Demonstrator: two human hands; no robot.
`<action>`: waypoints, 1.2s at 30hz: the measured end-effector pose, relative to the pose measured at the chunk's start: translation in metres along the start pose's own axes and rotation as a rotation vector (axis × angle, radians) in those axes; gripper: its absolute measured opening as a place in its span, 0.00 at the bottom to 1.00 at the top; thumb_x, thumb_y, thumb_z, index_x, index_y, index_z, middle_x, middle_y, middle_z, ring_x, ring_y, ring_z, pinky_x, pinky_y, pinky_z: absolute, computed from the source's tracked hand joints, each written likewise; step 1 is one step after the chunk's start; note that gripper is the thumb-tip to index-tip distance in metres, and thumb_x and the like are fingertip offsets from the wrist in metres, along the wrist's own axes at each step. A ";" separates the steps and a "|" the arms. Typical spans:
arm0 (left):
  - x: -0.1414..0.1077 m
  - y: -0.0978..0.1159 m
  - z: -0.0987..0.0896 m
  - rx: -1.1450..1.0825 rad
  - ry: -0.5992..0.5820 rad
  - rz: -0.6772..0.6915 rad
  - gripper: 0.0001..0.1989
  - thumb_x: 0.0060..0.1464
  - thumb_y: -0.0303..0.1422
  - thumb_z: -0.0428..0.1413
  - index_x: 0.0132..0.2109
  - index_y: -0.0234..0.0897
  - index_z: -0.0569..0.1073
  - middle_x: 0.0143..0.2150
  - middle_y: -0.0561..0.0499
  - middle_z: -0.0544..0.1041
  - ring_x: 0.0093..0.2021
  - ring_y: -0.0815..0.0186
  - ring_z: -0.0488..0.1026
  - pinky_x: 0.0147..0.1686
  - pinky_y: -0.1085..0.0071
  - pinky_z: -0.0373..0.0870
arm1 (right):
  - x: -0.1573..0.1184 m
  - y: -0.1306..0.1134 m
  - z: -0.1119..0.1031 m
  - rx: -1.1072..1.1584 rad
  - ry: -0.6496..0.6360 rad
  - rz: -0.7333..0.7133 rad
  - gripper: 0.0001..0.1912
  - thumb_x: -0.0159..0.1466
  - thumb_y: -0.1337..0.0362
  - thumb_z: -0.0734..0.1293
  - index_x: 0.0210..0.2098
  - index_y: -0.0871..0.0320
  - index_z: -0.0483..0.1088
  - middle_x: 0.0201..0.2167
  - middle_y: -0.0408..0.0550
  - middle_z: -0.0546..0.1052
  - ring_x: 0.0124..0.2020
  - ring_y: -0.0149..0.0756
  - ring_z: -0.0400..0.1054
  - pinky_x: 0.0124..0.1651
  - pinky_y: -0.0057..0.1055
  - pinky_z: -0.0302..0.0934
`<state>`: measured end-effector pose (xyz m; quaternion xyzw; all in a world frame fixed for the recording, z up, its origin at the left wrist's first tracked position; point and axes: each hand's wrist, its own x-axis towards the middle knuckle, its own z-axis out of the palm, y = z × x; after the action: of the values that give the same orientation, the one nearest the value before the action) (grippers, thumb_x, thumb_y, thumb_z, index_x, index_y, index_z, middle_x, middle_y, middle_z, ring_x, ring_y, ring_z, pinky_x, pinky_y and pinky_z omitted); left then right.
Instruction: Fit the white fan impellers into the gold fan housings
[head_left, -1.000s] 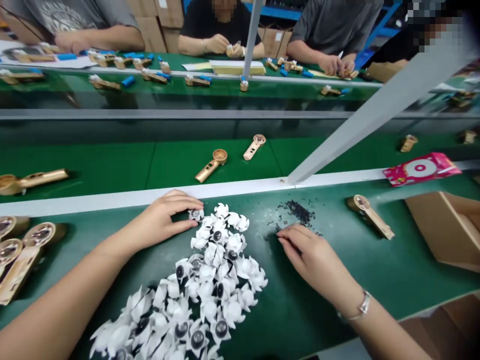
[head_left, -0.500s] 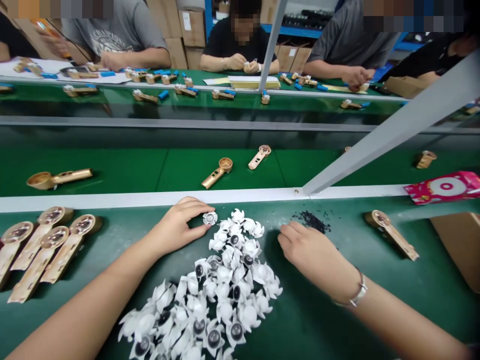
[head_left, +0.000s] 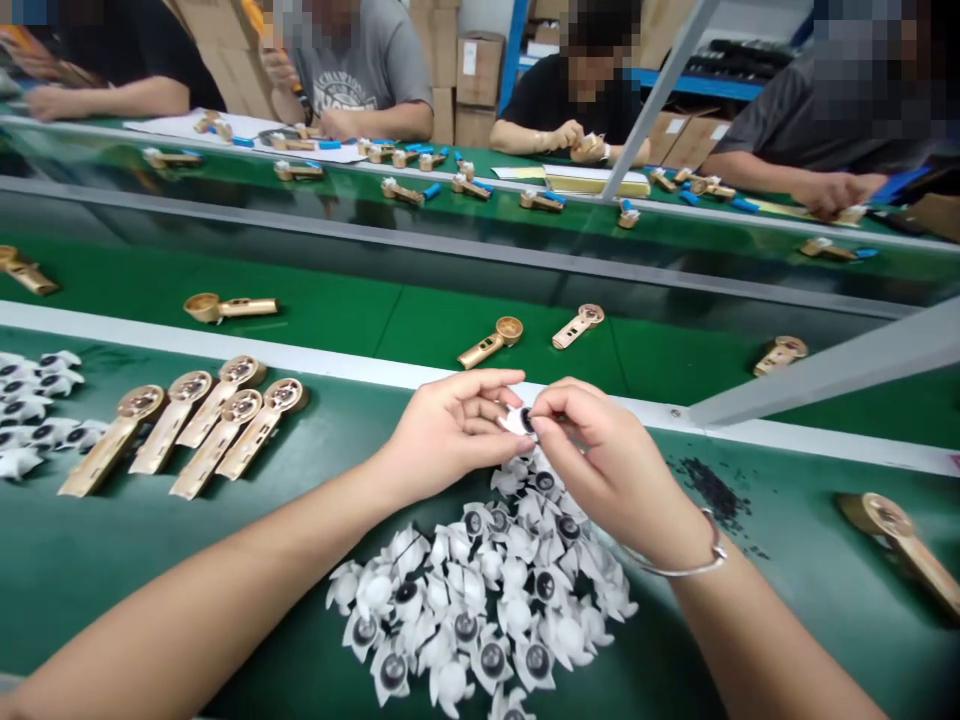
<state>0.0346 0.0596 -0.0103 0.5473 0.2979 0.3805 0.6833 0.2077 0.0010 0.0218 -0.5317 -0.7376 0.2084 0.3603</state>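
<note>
White and small, the fan piece [head_left: 513,421] is held by your left hand [head_left: 431,430], maybe so its dark middle faces your right hand [head_left: 607,465]. Your right fingertips are pinched close at that middle; I can't tell what is between them. The pile of white fans [head_left: 517,612] sits just under your hands, likely for easy reach. Black bits [head_left: 712,490] lie to the right, gold cases [head_left: 251,438] to the left, on the green table [head_left: 75,545]. Past it are a green belt [head_left: 337,315], people [head_left: 525,100] and brown boxes [head_left: 480,75].
</note>
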 end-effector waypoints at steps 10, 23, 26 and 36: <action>-0.002 0.001 0.001 0.063 0.011 0.163 0.15 0.40 0.25 0.70 0.39 0.34 0.82 0.40 0.49 0.77 0.34 0.70 0.78 0.37 0.72 0.82 | -0.005 0.002 0.001 -0.047 0.043 0.068 0.06 0.68 0.69 0.62 0.34 0.56 0.68 0.32 0.44 0.72 0.32 0.32 0.65 0.34 0.28 0.59; 0.004 -0.004 -0.003 -0.077 0.087 0.087 0.14 0.40 0.25 0.70 0.38 0.35 0.82 0.39 0.51 0.79 0.34 0.69 0.81 0.38 0.74 0.81 | -0.014 0.010 0.003 -0.094 0.035 -0.252 0.15 0.66 0.73 0.63 0.51 0.56 0.71 0.42 0.51 0.75 0.42 0.35 0.71 0.44 0.32 0.66; 0.010 -0.006 -0.008 -0.231 0.120 -0.071 0.14 0.41 0.26 0.71 0.39 0.34 0.81 0.34 0.51 0.81 0.33 0.68 0.81 0.38 0.74 0.79 | 0.002 0.022 0.000 -0.114 0.018 -0.027 0.13 0.68 0.65 0.63 0.50 0.55 0.73 0.43 0.50 0.77 0.44 0.37 0.72 0.47 0.34 0.66; 0.027 -0.027 -0.035 -0.504 0.304 -0.180 0.15 0.52 0.29 0.63 0.49 0.36 0.77 0.35 0.53 0.77 0.30 0.75 0.76 0.33 0.79 0.71 | 0.160 0.104 0.031 -0.345 0.110 0.877 0.20 0.68 0.57 0.66 0.57 0.59 0.67 0.54 0.53 0.71 0.50 0.42 0.70 0.51 0.46 0.68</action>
<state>0.0254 0.0974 -0.0438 0.2689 0.3402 0.4579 0.7760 0.2219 0.1886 -0.0210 -0.8553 -0.4470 0.1871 0.1832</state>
